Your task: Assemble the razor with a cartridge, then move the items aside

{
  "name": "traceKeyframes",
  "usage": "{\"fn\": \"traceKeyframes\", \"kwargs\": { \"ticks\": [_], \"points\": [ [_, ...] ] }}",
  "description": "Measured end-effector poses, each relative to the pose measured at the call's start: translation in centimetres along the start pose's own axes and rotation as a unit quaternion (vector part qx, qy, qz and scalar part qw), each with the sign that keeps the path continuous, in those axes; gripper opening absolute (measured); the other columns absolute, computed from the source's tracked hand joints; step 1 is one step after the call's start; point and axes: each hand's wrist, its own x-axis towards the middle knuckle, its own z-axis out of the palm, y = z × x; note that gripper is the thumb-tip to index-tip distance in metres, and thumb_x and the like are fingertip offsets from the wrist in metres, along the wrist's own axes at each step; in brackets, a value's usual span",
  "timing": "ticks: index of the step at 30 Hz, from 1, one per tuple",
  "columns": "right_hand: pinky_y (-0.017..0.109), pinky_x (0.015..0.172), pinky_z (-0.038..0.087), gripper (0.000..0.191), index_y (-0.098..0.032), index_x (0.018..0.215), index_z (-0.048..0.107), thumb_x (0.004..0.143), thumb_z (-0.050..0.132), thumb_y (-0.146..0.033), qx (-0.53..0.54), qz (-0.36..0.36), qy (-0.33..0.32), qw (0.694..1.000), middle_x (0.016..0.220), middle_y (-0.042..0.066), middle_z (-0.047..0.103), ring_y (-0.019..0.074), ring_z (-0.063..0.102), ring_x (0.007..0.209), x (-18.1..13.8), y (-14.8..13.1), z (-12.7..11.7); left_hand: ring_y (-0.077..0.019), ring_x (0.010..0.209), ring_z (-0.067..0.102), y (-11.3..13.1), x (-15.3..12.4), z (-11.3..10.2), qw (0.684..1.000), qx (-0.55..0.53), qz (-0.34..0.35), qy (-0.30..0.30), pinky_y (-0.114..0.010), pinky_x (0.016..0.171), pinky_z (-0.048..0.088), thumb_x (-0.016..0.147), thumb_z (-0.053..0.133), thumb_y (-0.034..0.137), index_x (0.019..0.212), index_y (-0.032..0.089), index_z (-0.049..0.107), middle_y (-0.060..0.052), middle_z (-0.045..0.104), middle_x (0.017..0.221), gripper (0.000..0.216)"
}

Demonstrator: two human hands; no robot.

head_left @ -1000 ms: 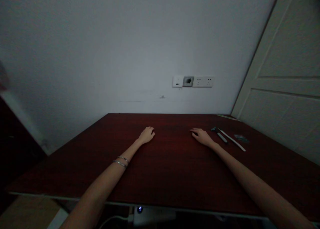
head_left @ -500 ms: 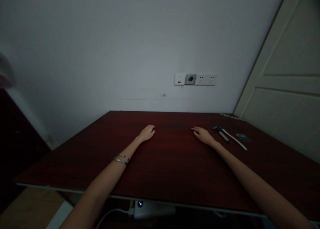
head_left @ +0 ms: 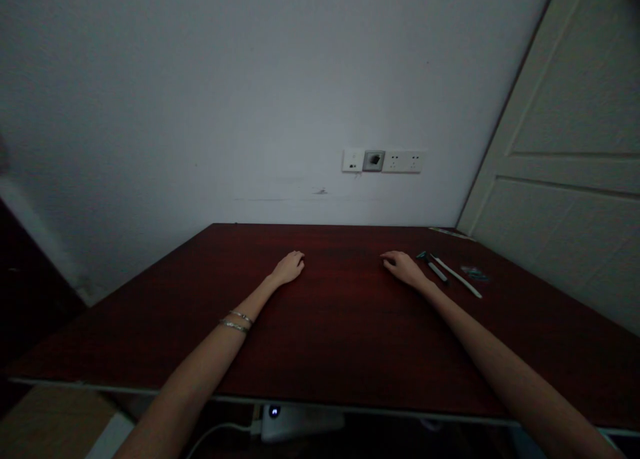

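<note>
My left hand (head_left: 290, 267) rests palm down on the dark red wooden table (head_left: 320, 339), fingers loosely curled and holding nothing. Two thin silver bracelets (head_left: 236, 321) circle my left forearm. My right hand (head_left: 404, 268) also lies flat on the table with its fingers stretched out and nothing in it. Just to its right lie a razor with a dark head and grey handle (head_left: 433, 265) and a long white stick-like item (head_left: 457, 276). A small bluish object (head_left: 473, 271) lies a little further right.
A white wall rises behind the table with a strip of sockets (head_left: 382, 161). A pale door (head_left: 570, 152) stands at the right. Under the front edge a white device with a lit dot (head_left: 295, 420) and a cable show. Dark furniture (head_left: 25, 279) stands at the left.
Both hands stay resting on the table. The view has shifted slightly, so everything sits a little further left and the right hand lies closer to the razor.
</note>
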Motion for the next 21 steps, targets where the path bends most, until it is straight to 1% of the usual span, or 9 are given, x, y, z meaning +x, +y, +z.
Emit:
{"fn": "traceKeyframes", "kwargs": {
  "ticks": [2, 4, 5, 7, 10, 14, 17, 21],
  "points": [
    [0.033, 0.092, 0.042, 0.035, -0.015, 0.110, 0.064, 0.084, 0.045, -0.027, -0.023, 0.070, 0.028, 0.997, 0.114, 0.011, 0.064, 0.0246, 0.056, 0.108, -0.1, 0.4, -1.7, -0.0245, 0.120, 0.048, 0.0, 0.0, 0.0, 1.000, 0.003, -0.004, -0.001, -0.035, 0.100, 0.037, 0.088, 0.035, 0.022, 0.116, 0.008, 0.054, -0.016, 0.055, 0.125, 0.037],
    [0.037, 0.083, 0.047, 0.033, -0.017, 0.104, 0.065, 0.083, 0.045, -0.032, -0.048, 0.161, 0.043, 0.985, 0.106, 0.012, 0.067, 0.0284, 0.060, 0.101, -0.4, 1.0, -3.7, -0.0241, 0.120, 0.047, -0.1, 0.1, 0.0, 1.000, 0.005, -0.004, -0.006, -0.034, 0.101, 0.036, 0.088, 0.035, 0.022, 0.117, 0.008, 0.054, -0.016, 0.054, 0.125, 0.037],
    [0.039, 0.079, 0.048, 0.032, -0.018, 0.102, 0.065, 0.082, 0.045, -0.034, -0.060, 0.199, 0.041, 0.977, 0.103, 0.013, 0.067, 0.0299, 0.062, 0.097, -0.7, 1.5, -4.6, -0.0239, 0.121, 0.047, -0.1, 0.1, 0.0, 1.000, 0.005, -0.005, -0.007, -0.034, 0.102, 0.036, 0.088, 0.035, 0.022, 0.117, 0.008, 0.054, -0.016, 0.054, 0.125, 0.037],
    [0.040, 0.073, 0.049, 0.032, -0.018, 0.099, 0.064, 0.081, 0.047, -0.039, -0.083, 0.247, 0.024, 0.965, 0.099, 0.014, 0.067, 0.0324, 0.063, 0.093, -1.5, 2.6, -6.0, -0.0233, 0.122, 0.046, -0.1, 0.1, -0.1, 1.000, 0.006, -0.006, -0.007, -0.033, 0.103, 0.035, 0.088, 0.035, 0.022, 0.118, 0.008, 0.054, -0.015, 0.054, 0.126, 0.038],
    [0.042, 0.073, 0.048, 0.039, -0.015, 0.102, 0.061, 0.080, 0.048, -0.045, -0.112, 0.265, -0.013, 0.958, 0.102, 0.018, 0.065, 0.0345, 0.062, 0.094, -2.8, 4.2, -6.7, -0.0231, 0.122, 0.045, 0.0, 0.1, -0.2, 1.000, 0.009, -0.004, -0.008, -0.034, 0.104, 0.034, 0.088, 0.035, 0.023, 0.118, 0.009, 0.054, -0.014, 0.054, 0.126, 0.039],
    [0.043, 0.076, 0.048, 0.042, -0.012, 0.107, 0.059, 0.082, 0.045, -0.043, -0.119, 0.272, -0.051, 0.953, 0.105, 0.020, 0.064, 0.0337, 0.062, 0.096, -4.4, 5.1, -6.1, -0.0223, 0.120, 0.047, 0.1, 0.1, -0.4, 1.000, 0.011, -0.002, -0.009, -0.034, 0.101, 0.036, 0.087, 0.035, 0.023, 0.116, 0.012, 0.056, -0.012, 0.056, 0.124, 0.037],
    [0.042, 0.077, 0.048, 0.040, -0.009, 0.104, 0.062, 0.083, 0.045, -0.038, -0.116, 0.274, -0.063, 0.953, 0.103, 0.022, 0.064, 0.0343, 0.063, 0.095, -4.8, 5.3, -5.6, -0.0219, 0.115, 0.051, 0.2, 0.2, -0.6, 1.000, 0.006, 0.008, 0.001, -0.034, 0.099, 0.038, 0.086, 0.038, 0.021, 0.112, 0.014, 0.059, -0.010, 0.059, 0.120, 0.034],
    [0.040, 0.075, 0.049, 0.036, -0.009, 0.103, 0.063, 0.081, 0.049, -0.033, -0.123, 0.270, -0.059, 0.953, 0.103, 0.023, 0.064, 0.0340, 0.063, 0.094, -4.7, 5.5, -5.3, -0.0224, 0.110, 0.053, 0.8, 0.4, -1.1, 0.999, 0.002, 0.030, 0.026, -0.034, 0.097, 0.039, 0.083, 0.040, 0.018, 0.105, 0.015, 0.063, -0.009, 0.062, 0.114, 0.031]
  ]
}}
